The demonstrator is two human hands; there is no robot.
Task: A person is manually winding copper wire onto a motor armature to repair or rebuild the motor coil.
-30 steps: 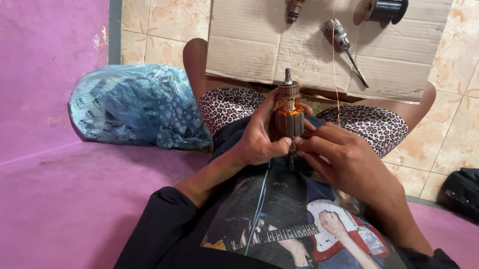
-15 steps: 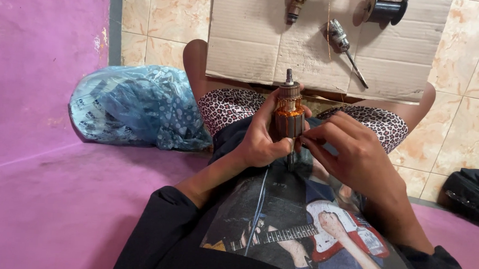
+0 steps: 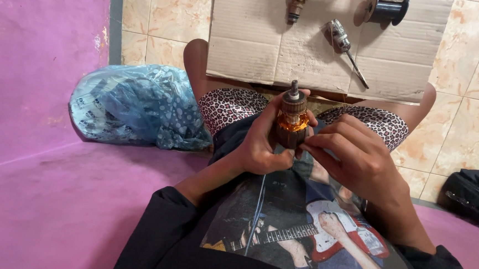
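L hand (image 3: 261,144) grips motor armature (image 3: 292,121) upright, R hand (image 3: 354,158) fingers pinched at its copper winding w/ thin wire; winding looks partly done, other parts on cardboard (image 3: 256,41).

You sit on the floor and hold a small motor part (image 3: 292,121) upright over your lap. Your left hand (image 3: 264,144) wraps around it from the side. Your right hand (image 3: 354,158) touches its lower end with the fingertips. In front of your knees lies a flat piece of cardboard (image 3: 256,47) with a screwdriver (image 3: 344,47) on it. A blue plastic bag (image 3: 133,106) sits by the purple wall (image 3: 34,55).
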